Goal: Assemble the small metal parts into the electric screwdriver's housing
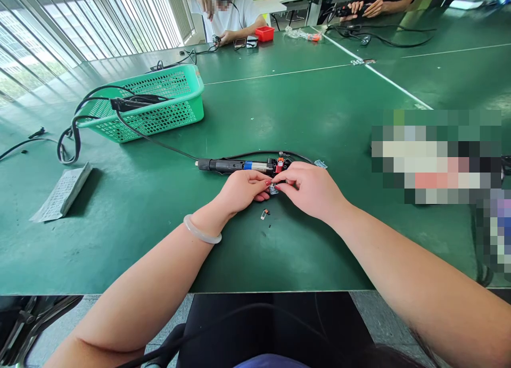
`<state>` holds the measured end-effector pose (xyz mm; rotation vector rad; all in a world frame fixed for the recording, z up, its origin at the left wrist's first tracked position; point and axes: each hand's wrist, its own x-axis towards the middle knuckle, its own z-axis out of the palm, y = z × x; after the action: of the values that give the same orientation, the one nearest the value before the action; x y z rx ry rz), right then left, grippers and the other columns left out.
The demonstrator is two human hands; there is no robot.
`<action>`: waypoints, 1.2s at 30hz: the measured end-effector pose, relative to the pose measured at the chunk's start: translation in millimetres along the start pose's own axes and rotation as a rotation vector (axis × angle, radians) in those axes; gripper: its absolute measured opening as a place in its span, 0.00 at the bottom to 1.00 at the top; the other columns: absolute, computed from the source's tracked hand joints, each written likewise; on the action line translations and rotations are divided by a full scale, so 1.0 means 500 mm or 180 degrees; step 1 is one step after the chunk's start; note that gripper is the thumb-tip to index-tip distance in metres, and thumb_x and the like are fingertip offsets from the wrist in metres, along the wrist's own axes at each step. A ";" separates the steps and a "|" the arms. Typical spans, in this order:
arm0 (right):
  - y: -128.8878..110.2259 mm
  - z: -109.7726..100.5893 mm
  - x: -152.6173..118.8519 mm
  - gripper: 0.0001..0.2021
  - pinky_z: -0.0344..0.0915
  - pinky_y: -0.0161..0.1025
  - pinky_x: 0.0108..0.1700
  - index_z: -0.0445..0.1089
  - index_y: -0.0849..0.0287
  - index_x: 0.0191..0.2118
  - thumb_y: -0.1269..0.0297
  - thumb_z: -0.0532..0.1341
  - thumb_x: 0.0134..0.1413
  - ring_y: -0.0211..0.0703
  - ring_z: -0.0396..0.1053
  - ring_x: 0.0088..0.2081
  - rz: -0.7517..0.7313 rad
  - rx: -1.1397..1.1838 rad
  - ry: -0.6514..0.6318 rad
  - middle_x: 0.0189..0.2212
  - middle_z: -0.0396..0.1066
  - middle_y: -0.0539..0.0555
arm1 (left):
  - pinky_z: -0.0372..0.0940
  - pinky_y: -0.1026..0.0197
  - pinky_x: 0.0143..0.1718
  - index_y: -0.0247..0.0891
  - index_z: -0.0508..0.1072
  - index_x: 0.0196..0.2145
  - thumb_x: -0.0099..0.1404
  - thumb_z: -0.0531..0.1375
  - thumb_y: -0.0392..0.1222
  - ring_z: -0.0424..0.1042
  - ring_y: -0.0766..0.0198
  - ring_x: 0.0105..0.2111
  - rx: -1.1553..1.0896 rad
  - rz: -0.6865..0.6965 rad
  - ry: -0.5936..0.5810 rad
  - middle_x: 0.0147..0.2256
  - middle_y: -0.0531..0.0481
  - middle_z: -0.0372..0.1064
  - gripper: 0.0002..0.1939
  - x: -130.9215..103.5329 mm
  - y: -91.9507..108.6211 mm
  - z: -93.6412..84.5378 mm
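Near the middle of the green table, my left hand (244, 189) and my right hand (313, 189) meet with closed fingertips on a small silvery-blue piece (273, 189). It looks like a tiny circuit board, partly hidden by the fingers. Just beyond them lies a black electric screwdriver (223, 166), its tip end beside a red and black fitting (280, 164) behind my fingers. Closer to me, a tiny metal and orange part (265, 214) rests on the tabletop. Another small bluish piece (320, 164) lies past my right hand.
A green plastic basket (159, 124) with black cables (139, 100) stands at the left rear. A paper-wrapped block (66, 192) lies at left. Blurred items (435, 155) sit at right. Across the table are two people, a red box (264, 33) and more cables (383, 38).
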<state>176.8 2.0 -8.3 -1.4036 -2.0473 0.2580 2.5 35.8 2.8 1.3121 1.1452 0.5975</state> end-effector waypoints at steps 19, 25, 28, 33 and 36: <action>-0.002 0.001 -0.001 0.08 0.62 0.36 0.33 0.78 0.55 0.34 0.71 0.61 0.53 0.38 0.68 0.30 -0.0013 0.0067 -0.0058 0.31 0.72 0.51 | 0.68 0.66 0.30 0.30 0.75 0.32 0.62 0.60 0.31 0.69 0.73 0.22 -0.0054 -0.0116 0.0041 0.22 0.50 0.72 0.04 -0.001 0.005 0.004; -0.001 -0.002 -0.001 0.07 0.57 0.35 0.27 0.78 0.55 0.35 0.70 0.63 0.51 0.35 0.62 0.25 0.0130 0.0102 0.0032 0.26 0.68 0.49 | 0.68 0.66 0.30 0.30 0.76 0.33 0.62 0.61 0.32 0.70 0.72 0.22 -0.0026 -0.0076 0.0016 0.23 0.50 0.72 0.04 0.001 0.003 0.001; -0.001 -0.001 -0.002 0.08 0.59 0.35 0.29 0.78 0.55 0.36 0.71 0.62 0.52 0.36 0.64 0.27 0.0079 0.0095 0.0024 0.29 0.70 0.50 | 0.68 0.67 0.30 0.30 0.75 0.33 0.63 0.59 0.32 0.70 0.73 0.22 -0.0022 -0.0078 0.0008 0.23 0.50 0.72 0.05 0.000 0.006 0.002; -0.001 0.001 -0.002 0.08 0.62 0.36 0.32 0.78 0.55 0.33 0.71 0.60 0.54 0.38 0.68 0.30 -0.0039 0.0034 0.0001 0.31 0.72 0.51 | 0.68 0.68 0.29 0.29 0.75 0.33 0.63 0.58 0.31 0.69 0.73 0.21 -0.0010 -0.0132 0.0056 0.22 0.50 0.72 0.05 -0.002 0.009 0.004; -0.002 0.000 -0.003 0.09 0.63 0.36 0.33 0.78 0.54 0.35 0.71 0.60 0.54 0.39 0.69 0.32 -0.0067 -0.0078 0.0044 0.33 0.72 0.51 | 0.67 0.68 0.29 0.30 0.75 0.33 0.63 0.59 0.31 0.69 0.73 0.21 -0.0039 -0.0103 0.0022 0.22 0.50 0.71 0.05 -0.001 0.007 0.004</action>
<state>176.4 0.2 -8.6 -1.3940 -2.0593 0.2145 4.6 35.2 5.9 1.2798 1.1647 0.5849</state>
